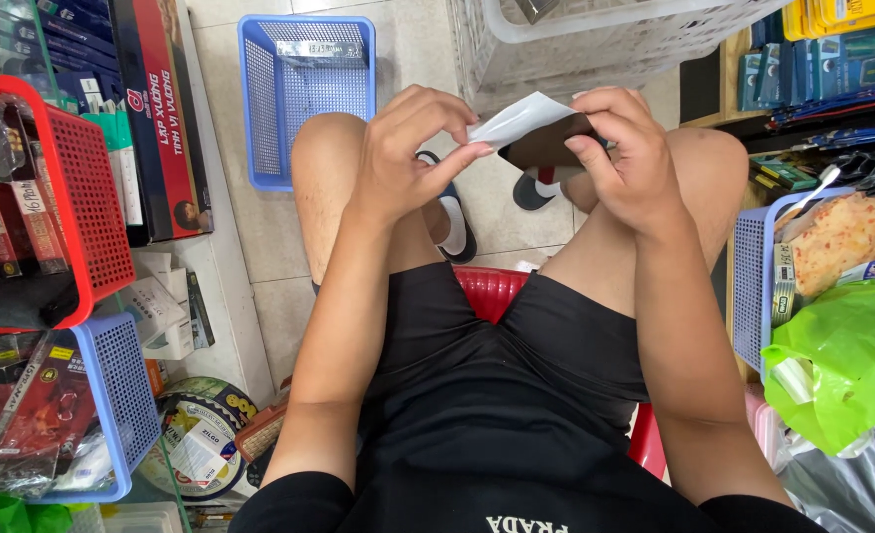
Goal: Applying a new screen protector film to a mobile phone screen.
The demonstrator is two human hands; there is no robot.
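I sit on a red plastic stool (487, 288) with both hands raised over my knees. My left hand (408, 148) pinches the left end of a white sheet or sleeve (517, 120) between thumb and fingers. My right hand (620, 153) grips a flat dark rectangular item (546, 146) that lies under the white sheet. The white sheet is partly lifted off the dark item. The hands hide most of the dark item.
A blue basket (260, 109) holding a silvery pack stands on the tiled floor ahead. A white mesh crate (477, 59) is beyond it. Red (82, 197) and blue (126, 395) baskets of packaged goods sit at left. At right are a blue basket (751, 286) and a green bag (842, 355).
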